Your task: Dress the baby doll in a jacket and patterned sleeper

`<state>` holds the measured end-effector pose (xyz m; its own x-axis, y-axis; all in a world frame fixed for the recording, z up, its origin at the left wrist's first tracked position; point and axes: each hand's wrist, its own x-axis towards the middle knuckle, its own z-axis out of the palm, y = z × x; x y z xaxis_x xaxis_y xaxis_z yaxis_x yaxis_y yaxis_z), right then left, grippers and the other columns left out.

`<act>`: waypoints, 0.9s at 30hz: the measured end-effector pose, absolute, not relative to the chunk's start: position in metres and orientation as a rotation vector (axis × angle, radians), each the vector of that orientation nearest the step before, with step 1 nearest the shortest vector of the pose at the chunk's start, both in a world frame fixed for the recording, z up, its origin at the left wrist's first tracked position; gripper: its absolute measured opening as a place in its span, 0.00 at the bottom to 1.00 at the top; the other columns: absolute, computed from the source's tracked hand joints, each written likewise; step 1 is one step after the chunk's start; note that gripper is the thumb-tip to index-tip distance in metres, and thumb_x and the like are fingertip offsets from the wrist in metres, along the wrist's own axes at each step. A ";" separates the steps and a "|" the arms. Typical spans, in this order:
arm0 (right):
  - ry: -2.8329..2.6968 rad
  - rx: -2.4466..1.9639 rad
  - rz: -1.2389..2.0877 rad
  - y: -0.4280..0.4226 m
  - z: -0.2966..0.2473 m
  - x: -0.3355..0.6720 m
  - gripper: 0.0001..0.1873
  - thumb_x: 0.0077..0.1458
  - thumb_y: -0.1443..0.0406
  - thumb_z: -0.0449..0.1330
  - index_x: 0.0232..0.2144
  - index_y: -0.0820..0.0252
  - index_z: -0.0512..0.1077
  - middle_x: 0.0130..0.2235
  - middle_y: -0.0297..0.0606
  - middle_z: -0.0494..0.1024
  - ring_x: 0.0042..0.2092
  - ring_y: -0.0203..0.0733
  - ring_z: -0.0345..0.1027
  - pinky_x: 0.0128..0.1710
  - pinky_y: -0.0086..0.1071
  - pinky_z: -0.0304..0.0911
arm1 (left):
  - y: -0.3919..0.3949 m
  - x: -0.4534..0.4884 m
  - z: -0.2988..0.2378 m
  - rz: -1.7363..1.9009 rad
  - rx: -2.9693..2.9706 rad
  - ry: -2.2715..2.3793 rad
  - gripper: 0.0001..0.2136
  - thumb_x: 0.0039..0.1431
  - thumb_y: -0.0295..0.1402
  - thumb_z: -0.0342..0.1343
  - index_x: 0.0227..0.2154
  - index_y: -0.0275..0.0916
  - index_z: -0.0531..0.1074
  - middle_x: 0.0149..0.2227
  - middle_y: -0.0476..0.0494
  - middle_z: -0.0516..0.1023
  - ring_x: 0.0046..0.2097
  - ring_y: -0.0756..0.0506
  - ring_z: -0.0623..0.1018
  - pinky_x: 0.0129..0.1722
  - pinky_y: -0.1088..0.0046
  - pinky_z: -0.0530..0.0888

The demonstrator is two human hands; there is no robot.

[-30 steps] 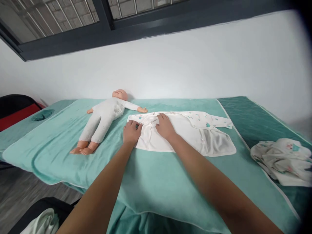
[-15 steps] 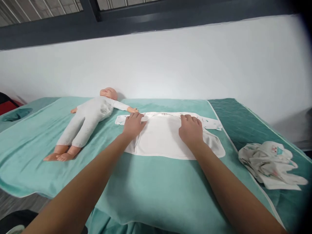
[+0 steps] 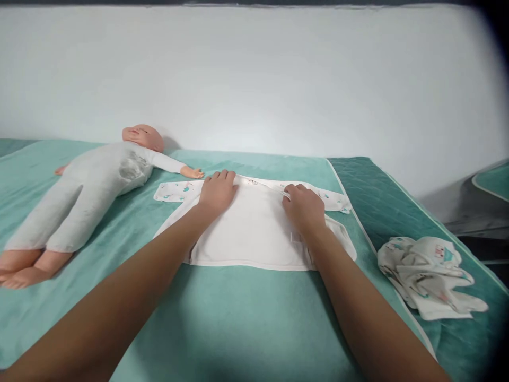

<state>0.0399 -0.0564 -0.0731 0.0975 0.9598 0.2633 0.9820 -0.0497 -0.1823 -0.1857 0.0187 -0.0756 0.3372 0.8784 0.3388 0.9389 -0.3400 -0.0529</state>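
Note:
A small white baby shirt (image 3: 246,233) lies spread flat, its patterned long sleeves stretched to both sides and its neckline towards the wall. My left hand (image 3: 218,192) is closed at the left shoulder, fingers curled over the upper edge and fingertips hidden. At the right side of the neckline, my right hand (image 3: 304,204) pinches the fabric between thumb and fingers. Beyond the left sleeve lies a baby doll (image 3: 95,175) on its back, in a white cloth body, one hand close to that sleeve.
A crumpled white printed baby garment (image 3: 427,276) lies at the right, across the edge of the light green sheet (image 3: 238,313) and onto the darker green cover (image 3: 360,183). Behind the bed rises a white wall (image 3: 254,79).
My view has tipped down and come closer, so the window frame is mostly gone. Both hands remain at the shirt's neckline; the right one has closed more on its edge.

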 end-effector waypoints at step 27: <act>-1.881 -1.563 -0.310 -0.039 -0.063 0.043 0.27 0.58 0.76 0.44 0.57 0.65 0.68 0.64 0.51 0.62 0.65 0.54 0.52 0.63 0.48 0.49 | 0.005 -0.169 -0.083 -0.362 -2.482 -1.329 0.17 0.64 0.23 0.41 0.47 0.29 0.74 0.63 0.28 0.64 0.66 0.35 0.60 0.63 0.55 0.58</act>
